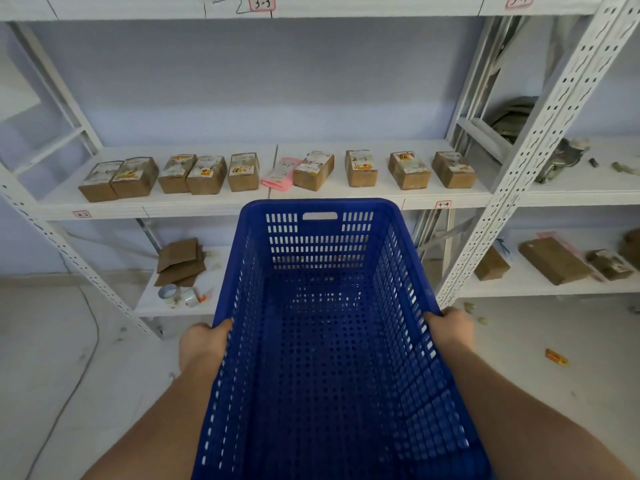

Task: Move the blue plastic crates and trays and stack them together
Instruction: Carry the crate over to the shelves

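Crate: blue crate (322,341), empty, held before the shelf (346,197).
Left hand (202,344): nine o'clock, fingers closed over rim.
Right hand (450,329): three o'clock, likewise gripping.

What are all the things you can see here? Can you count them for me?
crate: one, blue, held out in front of the shelves, looks empty
small boxes: nine, brown with labels, in a row on the middle shelf
packet: one, pink, among the boxes on the middle shelf
flat cardboard pieces: a small pile, brown, lower shelf at left
tape rolls: two, pale, lower shelf at left
shelving: white metal racks, against the wall
boxes at right: a few, brown, lower shelf at right
wrapper: one, orange, on the floor at right
left hand: one, gripping the crate's left rim
right hand: one, gripping the crate's right rim
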{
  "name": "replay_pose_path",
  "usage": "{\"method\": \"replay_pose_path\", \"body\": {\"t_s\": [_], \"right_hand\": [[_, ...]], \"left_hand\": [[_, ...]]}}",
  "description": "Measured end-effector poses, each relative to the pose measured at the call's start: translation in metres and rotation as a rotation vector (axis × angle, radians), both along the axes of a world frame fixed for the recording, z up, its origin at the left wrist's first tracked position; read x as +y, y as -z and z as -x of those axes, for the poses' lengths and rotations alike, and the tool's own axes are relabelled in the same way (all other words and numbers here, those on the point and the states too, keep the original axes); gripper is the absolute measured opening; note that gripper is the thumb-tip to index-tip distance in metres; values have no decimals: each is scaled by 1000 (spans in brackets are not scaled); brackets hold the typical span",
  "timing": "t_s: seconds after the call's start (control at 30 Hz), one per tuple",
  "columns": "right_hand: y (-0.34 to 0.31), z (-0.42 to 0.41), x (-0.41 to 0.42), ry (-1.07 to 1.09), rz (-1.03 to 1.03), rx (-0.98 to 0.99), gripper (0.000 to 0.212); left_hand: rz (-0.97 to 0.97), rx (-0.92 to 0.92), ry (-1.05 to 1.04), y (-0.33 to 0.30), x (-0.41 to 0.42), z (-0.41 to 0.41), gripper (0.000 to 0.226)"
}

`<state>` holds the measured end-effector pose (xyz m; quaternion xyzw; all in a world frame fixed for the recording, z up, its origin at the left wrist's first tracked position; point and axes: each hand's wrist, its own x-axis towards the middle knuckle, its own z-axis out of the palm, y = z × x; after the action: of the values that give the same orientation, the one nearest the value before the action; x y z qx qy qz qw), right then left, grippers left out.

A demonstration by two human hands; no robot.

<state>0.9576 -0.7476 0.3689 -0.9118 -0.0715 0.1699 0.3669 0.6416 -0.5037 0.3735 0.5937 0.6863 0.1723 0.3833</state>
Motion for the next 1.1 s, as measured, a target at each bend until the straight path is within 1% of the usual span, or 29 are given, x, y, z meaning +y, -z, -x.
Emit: {"method": "replay_pose_path", "body": {"t_s": [0.23,0.5,0.73,0.9,1.1], "right_hand": [[1,0,-2,-14,5,-15,13],[0,-4,-2,-16,46,-11,15],[4,0,1,14,-30,-13,16],[3,4,-1,22,-11,-21,17],[2,6,-2,-31,-18,-30,14]], "left_hand": [[45,-54,-35,-2,-4,-3,33],[58,-42,-34,-3,-3,-4,32],[17,-72,-41,4,4,2,33],[-23,-18,-4,6,1,2,33],[-136,119,88,2,-8,-1,28]]}}
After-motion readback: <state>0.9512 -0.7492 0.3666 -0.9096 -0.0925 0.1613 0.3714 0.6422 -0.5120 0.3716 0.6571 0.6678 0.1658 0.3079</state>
